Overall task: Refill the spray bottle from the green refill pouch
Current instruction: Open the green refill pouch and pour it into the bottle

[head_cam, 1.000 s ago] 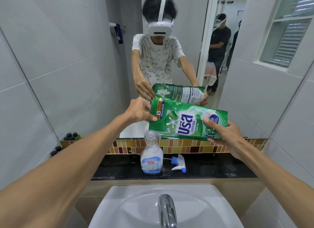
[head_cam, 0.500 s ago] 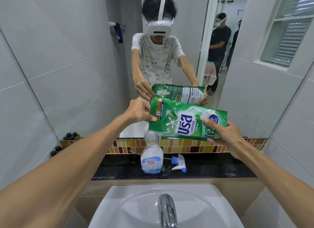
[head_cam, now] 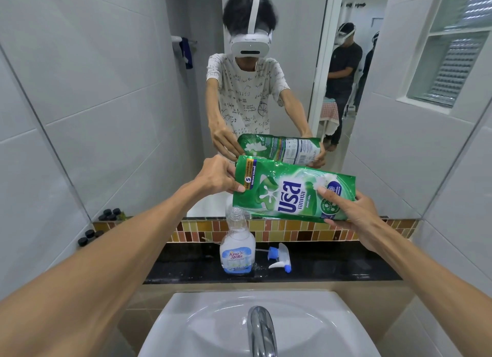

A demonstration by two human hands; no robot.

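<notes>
I hold the green refill pouch (head_cam: 287, 190) sideways in the air above the black ledge. My left hand (head_cam: 217, 175) pinches its top left corner, and my right hand (head_cam: 351, 215) grips its bottom end. Just below the pouch's lower left corner stands the clear spray bottle (head_cam: 237, 246), upright and uncapped, with some pale liquid inside. Its blue and white trigger head (head_cam: 279, 258) lies on the ledge to the right of the bottle.
A black stone ledge (head_cam: 332, 270) runs behind the white sink (head_cam: 213, 327), with the chrome tap (head_cam: 262, 330) in front. Small dark-capped bottles (head_cam: 90, 235) sit at the ledge's left end. A mirror above reflects me and another person in a doorway.
</notes>
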